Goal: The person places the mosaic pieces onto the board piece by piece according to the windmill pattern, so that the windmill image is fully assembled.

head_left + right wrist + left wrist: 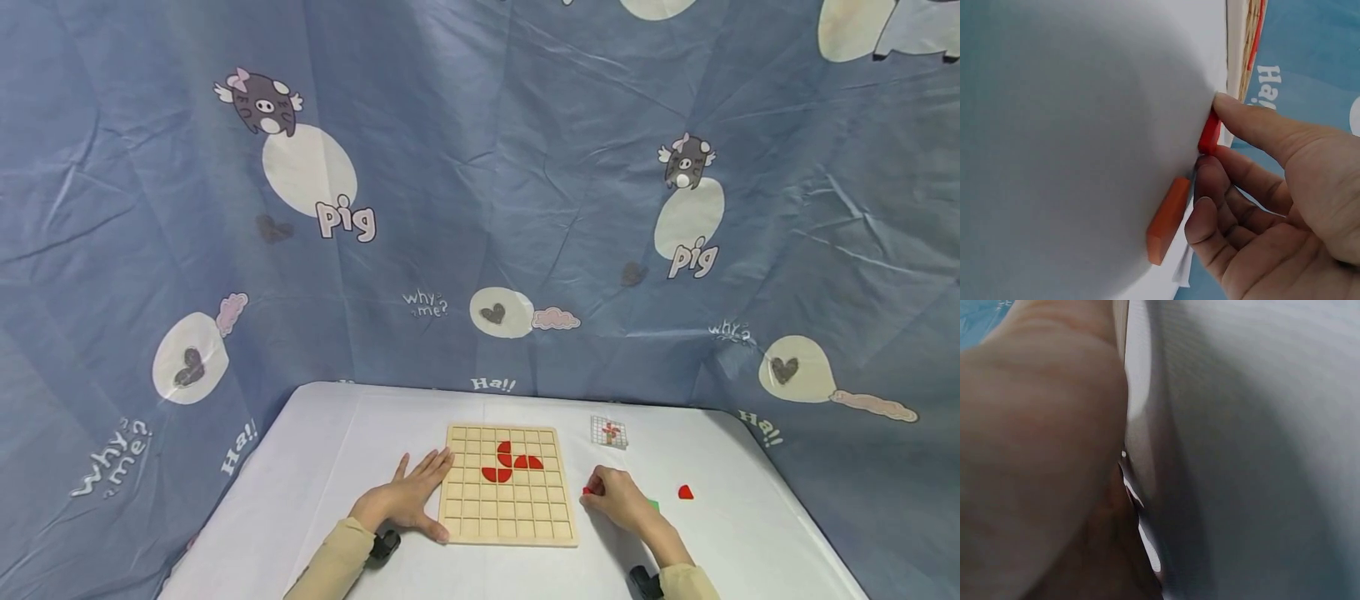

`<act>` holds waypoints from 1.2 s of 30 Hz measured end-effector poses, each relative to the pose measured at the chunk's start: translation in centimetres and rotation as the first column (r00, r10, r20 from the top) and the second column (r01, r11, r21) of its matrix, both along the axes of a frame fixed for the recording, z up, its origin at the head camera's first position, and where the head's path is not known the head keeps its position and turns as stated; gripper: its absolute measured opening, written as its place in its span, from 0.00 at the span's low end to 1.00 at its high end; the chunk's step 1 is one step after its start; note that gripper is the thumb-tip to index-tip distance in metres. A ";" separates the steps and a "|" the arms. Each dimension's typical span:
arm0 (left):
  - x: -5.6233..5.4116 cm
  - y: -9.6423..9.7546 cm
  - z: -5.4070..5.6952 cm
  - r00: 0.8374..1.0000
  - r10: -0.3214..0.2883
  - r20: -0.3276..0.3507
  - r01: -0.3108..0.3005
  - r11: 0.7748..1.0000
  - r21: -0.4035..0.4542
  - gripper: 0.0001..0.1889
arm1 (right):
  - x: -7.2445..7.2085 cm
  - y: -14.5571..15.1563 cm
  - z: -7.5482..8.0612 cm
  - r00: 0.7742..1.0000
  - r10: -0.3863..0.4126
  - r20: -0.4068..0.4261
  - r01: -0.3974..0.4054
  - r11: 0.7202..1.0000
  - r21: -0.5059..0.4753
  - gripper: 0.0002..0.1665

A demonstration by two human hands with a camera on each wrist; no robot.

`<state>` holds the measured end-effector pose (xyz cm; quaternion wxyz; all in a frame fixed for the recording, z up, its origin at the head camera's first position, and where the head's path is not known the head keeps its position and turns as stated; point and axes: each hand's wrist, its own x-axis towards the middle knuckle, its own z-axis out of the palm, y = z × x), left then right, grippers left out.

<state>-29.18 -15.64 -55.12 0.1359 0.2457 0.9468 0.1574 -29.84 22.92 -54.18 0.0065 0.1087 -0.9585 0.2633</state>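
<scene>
A wooden grid board (468, 529) lies on the white table with several red quarter-round pieces (505, 460) in its upper middle cells. My left hand (408, 497) lies spread along the board's left side, fingertips at the edge and thumb at the lower left corner. In the left wrist view this hand (1035, 444) fills the left side, blurred. Right of the board, my right hand (618, 500) pinches a red piece (1209, 134) between thumb and fingers, close over the table. An orange block (1168, 222) lies beside those fingers in the right wrist view.
A small pattern card (608, 432) with a grid and a red figure lies beyond the right hand. Another red piece (686, 492) sits farther right, and a green piece (654, 505) shows partly behind the right wrist. A blue printed curtain (465, 208) surrounds the table.
</scene>
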 end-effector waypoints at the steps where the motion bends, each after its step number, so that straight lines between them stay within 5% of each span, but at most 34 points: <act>1: 0.0 0.0 0.0 1.000 0.003 0.002 -0.003 1.000 -0.001 0.69 | -0.1 0.0 -0.1 1.000 -0.010 0.000 0.010 1.000 0.001 0.13; 11: 0.0 0.0 -0.2 1.000 -0.002 0.001 0.002 1.000 0.016 0.69 | -0.1 -0.1 -0.1 0.999 -0.031 -0.017 0.031 0.999 0.011 0.13; 19: -0.1 0.0 -0.2 1.000 0.002 0.002 -0.002 1.000 0.001 0.70 | 0.0 0.1 -0.1 0.997 0.051 -0.057 -0.049 0.998 0.036 0.10; 36: -0.1 -0.1 -0.2 1.000 0.002 -0.006 -0.002 1.000 -0.014 0.70 | -0.4 -0.6 -0.5 0.999 -0.002 -0.041 0.003 1.000 0.023 0.12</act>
